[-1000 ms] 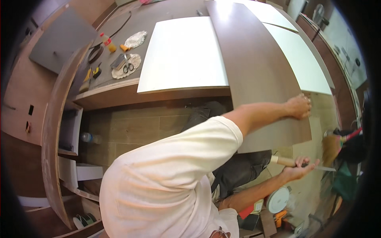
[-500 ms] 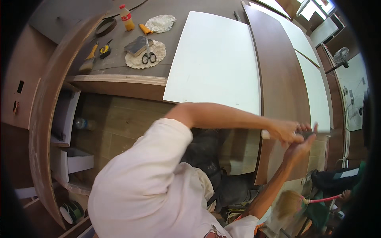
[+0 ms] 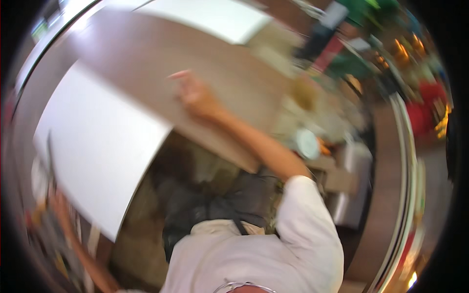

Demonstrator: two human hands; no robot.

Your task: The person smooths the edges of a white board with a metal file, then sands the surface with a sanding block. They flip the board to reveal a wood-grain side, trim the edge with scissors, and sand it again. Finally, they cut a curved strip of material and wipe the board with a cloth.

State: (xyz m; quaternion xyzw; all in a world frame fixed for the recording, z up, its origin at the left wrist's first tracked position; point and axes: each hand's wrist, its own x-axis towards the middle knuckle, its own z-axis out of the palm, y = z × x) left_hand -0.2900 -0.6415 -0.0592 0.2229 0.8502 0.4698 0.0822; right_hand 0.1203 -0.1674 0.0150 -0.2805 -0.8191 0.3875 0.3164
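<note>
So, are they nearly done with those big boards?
The picture is blurred. Done: the flat white panel and long brown wooden board lie side by side. In hand: the right hand rests on the brown board; the left hand is by the white panel's edge. Left: cannot tell.

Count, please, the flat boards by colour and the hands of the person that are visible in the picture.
White boards: 2, a large one at the left and one at the top.
Brown boards: 1, under the right hand.
Hands: 2, the right one on the brown board, the left hand blurred at the lower left edge.
Total: 5.
</note>
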